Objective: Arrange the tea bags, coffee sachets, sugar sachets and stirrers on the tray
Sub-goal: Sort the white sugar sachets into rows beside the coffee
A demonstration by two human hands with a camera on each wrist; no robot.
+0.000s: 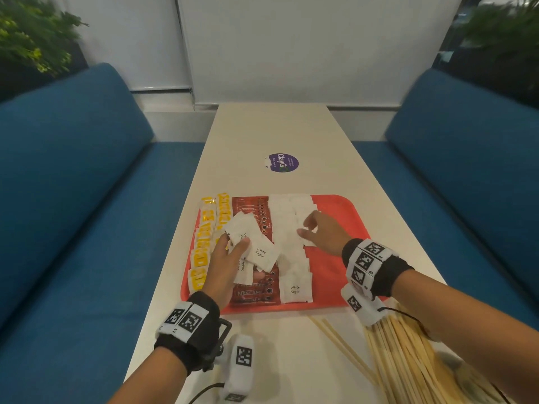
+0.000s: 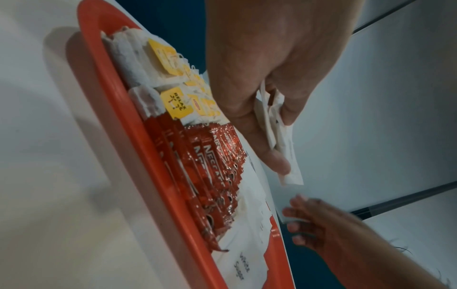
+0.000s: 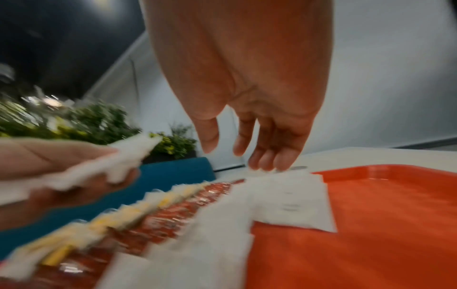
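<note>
Sugar sachets [image 1: 294, 258] half-laid; left hand [image 1: 224, 263] pinches spares, right hand [image 1: 323, 234] spread; wooden stirrers [image 1: 408, 354] wait at five o'clock.

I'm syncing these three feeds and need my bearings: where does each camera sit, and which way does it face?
Head: on the head, looking forward and down the table at the tray; both forearms and hands show.
Left wrist: along the left hand, which grips sugar sachets; the right hand's fingers show too.
Right wrist: along the right hand, open over the sugar row; blurred.
Shared: all three show the tray and both hands.
</note>
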